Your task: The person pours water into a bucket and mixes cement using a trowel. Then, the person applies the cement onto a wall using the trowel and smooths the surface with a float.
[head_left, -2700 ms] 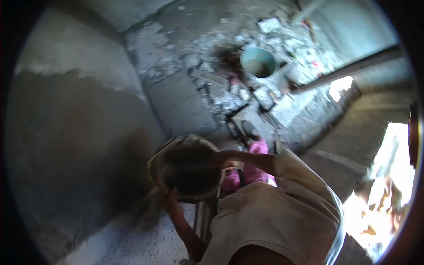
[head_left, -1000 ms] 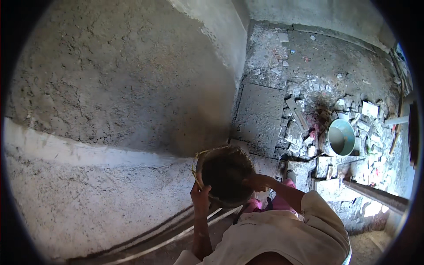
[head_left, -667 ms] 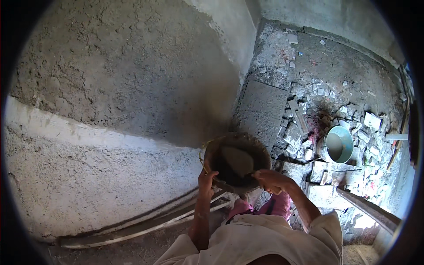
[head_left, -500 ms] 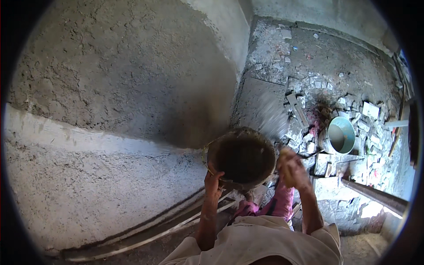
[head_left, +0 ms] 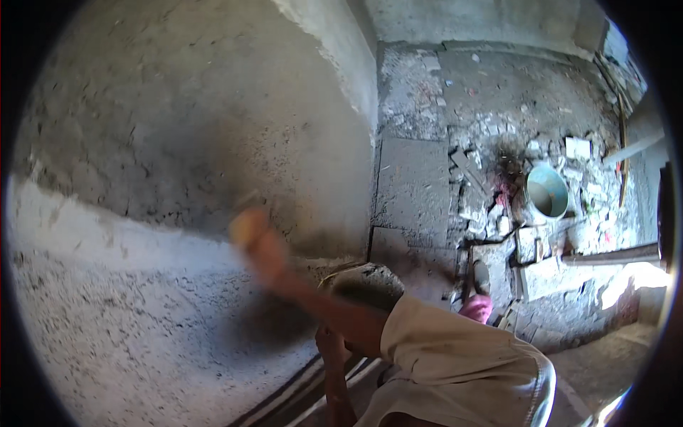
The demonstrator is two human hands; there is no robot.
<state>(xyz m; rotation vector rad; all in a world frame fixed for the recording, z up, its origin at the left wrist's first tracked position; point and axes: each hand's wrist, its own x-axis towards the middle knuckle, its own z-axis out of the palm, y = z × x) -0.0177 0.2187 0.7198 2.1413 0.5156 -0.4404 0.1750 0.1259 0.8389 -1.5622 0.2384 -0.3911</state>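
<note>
My right hand (head_left: 263, 252) is stretched across to the left against the grey plastered wall (head_left: 142, 107), blurred by motion, closed on a tan handle of what looks like a trowel; the blade is too smeared to make out. My left hand (head_left: 329, 340) grips the near side of a round, crusted mortar bucket (head_left: 363, 276), held low beside the wall and partly hidden behind my right forearm. A pale band (head_left: 107, 228) runs along the wall beneath the darker plaster.
A pale blue bucket (head_left: 546, 191) with grey contents stands among broken rubble (head_left: 477, 199) on the right. Concrete slabs (head_left: 409, 178) lie beside the wall. A long beam (head_left: 612, 253) crosses the right side. My shoe (head_left: 481, 277) rests on the rubble.
My right hand has lifted the tool out of the bucket and swung it left to the wall. My left hand and the bucket have shifted lower in the view, and my head has turned slightly.
</note>
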